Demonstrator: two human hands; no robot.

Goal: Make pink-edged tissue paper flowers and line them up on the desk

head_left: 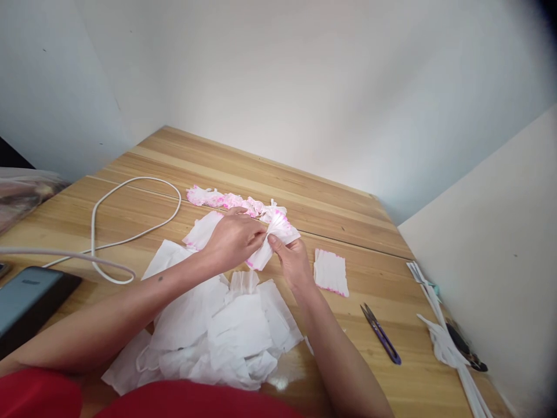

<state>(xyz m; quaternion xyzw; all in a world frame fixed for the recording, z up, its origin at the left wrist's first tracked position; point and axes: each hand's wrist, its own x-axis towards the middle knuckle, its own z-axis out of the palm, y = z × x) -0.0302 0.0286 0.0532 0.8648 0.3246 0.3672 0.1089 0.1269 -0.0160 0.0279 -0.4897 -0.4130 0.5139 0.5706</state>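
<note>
**Both hands pinching a pink-edged tissue piece**

Fingers of the left hand (232,238) and right hand (290,255) are closing on a pleated pink-edged tissue (276,235) at frame centre. White tissue sheets (226,331) are lying below; thread snips (380,334) are resting lower right, a white cable (130,191) looping upper left.

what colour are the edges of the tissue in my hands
Pink along the edges of the white tissue, pinched by left hand and right hand; head view.

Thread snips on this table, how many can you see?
1. The purple-handled thread snips lie on the wooden table, right of the right hand. More could hide under the tissue pile.
</note>
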